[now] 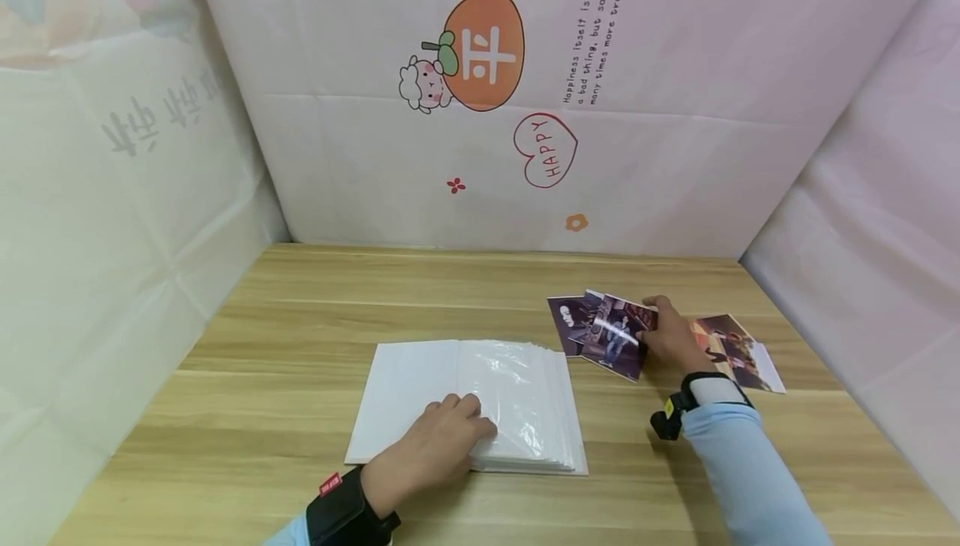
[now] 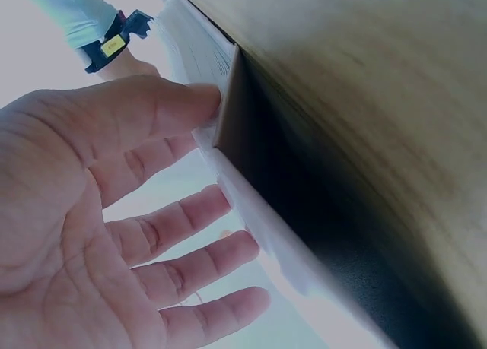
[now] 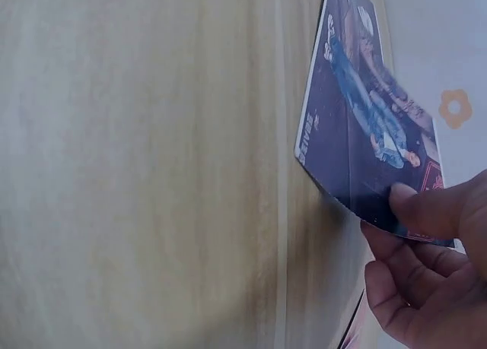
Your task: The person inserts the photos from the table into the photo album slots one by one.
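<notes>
A white photo album [image 1: 525, 404] lies spread on the table, clear plastic sleeves on its right side and a plain white inside cover on its left. My left hand [image 1: 438, 446] rests at its near middle. In the left wrist view, the thumb of my left hand [image 2: 99, 197] touches the album edge [image 2: 205, 45] and the other fingers extend over the white page. My right hand [image 1: 673, 338] pinches a glossy dark photo [image 1: 617, 338] by its right edge. In the right wrist view, this photo [image 3: 365, 128] is tilted, with a figure in blue printed on it.
Other dark photos [image 1: 567, 317] lie partly under the held one. More photos [image 1: 742, 358] in warmer colours are spread right of my right hand. Printed white cloth [image 1: 480, 171] rises behind the wooden table [image 1: 262, 379] and along both sides.
</notes>
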A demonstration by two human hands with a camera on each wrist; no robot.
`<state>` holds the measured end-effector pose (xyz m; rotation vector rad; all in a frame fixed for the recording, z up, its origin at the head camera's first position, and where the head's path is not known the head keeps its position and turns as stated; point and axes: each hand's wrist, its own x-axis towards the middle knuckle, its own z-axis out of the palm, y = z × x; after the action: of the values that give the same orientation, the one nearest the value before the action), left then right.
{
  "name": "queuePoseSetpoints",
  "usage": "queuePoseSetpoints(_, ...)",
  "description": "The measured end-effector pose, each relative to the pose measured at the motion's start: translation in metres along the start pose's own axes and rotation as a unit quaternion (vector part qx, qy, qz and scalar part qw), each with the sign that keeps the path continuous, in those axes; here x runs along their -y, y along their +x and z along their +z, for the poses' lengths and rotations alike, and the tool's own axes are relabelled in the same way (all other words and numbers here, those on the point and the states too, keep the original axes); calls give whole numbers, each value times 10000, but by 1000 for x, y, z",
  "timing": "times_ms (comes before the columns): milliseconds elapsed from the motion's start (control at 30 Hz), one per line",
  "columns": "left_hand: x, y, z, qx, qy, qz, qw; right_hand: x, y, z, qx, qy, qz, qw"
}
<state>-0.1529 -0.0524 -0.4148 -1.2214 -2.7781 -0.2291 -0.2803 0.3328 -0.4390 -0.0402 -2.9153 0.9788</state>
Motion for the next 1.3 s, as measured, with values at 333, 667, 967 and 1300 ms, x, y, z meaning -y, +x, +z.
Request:
queuePoseSetpoints(333,0,0,1,100,-102,-128,9998,1,-3,0,65,185,-109,9997)
queuePoseSetpoints(667,-1,0,0,249,-16,-65,9997,-2,-4,-1,22,767,21,9971)
queuePoseSetpoints(967,-2,5,0,482,-21,115,9988,25,7,0,-486,1625,-58,9855)
queuePoseSetpoints(1300,-1,5,2,156,156,377,9990,71,17,23,-488,2337,-47,9711)
